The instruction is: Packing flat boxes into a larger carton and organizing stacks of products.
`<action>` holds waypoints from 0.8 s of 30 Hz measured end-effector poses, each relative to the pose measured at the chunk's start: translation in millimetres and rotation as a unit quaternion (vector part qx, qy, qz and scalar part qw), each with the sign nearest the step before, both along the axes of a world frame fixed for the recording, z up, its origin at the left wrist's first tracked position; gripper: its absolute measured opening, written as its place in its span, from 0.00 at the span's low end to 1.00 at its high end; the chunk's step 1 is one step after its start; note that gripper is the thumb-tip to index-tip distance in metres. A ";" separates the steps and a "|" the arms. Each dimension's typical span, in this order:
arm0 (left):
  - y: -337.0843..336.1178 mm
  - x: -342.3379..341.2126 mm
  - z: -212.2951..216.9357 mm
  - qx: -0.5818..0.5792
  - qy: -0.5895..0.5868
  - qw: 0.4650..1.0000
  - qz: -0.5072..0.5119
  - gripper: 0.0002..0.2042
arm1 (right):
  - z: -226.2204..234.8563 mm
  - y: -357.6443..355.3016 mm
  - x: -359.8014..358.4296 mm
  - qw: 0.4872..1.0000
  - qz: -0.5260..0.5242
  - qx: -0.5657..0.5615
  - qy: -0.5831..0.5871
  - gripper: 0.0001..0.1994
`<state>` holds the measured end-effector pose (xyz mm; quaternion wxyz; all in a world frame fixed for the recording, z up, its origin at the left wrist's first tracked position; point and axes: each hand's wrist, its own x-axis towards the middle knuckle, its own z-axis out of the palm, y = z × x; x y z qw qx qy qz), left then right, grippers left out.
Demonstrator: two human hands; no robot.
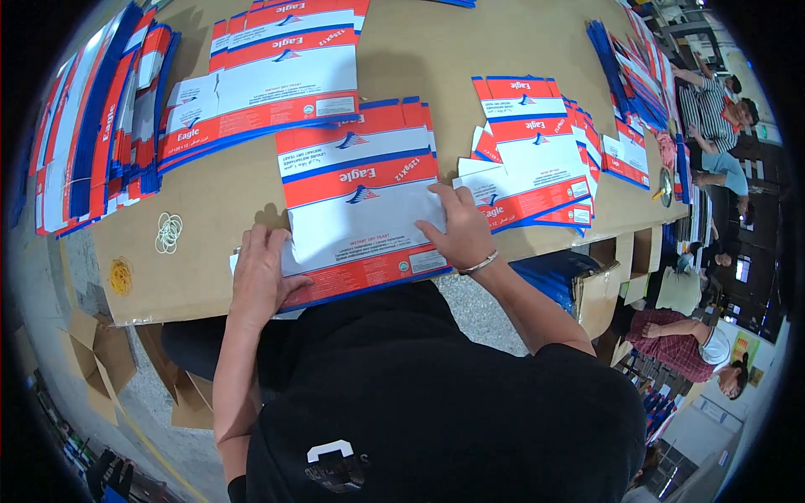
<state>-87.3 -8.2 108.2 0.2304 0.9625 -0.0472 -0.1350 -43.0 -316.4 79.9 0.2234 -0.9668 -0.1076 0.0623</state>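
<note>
A stack of flat printed cartons (352, 222), red, white and blue, lies in front of me at the table's near edge. My left hand (262, 272) grips its left side, the thumb lying on the top carton and the fingers along the edge. On the right side my right hand (461, 225) holds the stack, with the thumb on the white panel and fingers bent over the edge. Whatever is beneath the stack is hidden. Close to my right hand, a fanned pile of similar cartons (541, 172) rests on the table. Another spread pile (285, 80) lies beyond my left hand.
The brown table (470, 42) carries tall bundles of cartons (109, 117) at left and more bundles (633, 80) at far right. White rubber bands (168, 233) and yellow rubber bands (121, 276) lie at left. An open cardboard box (99, 360) stands on the floor. Several people are at right.
</note>
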 end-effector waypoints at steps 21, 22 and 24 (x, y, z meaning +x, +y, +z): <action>14.9 -18.9 4.4 -0.076 -0.092 0.993 0.019 0.22 | 5.0 -22.2 -19.0 0.792 -0.133 0.570 0.174 0.17; 15.2 -18.0 5.4 -0.079 -0.091 0.993 0.019 0.20 | 5.8 -22.0 -18.3 0.792 -0.133 0.570 0.172 0.17; 13.8 -15.3 14.2 -0.071 -0.102 0.992 0.016 0.19 | 8.2 -21.0 -16.5 0.802 -0.138 0.557 0.168 0.17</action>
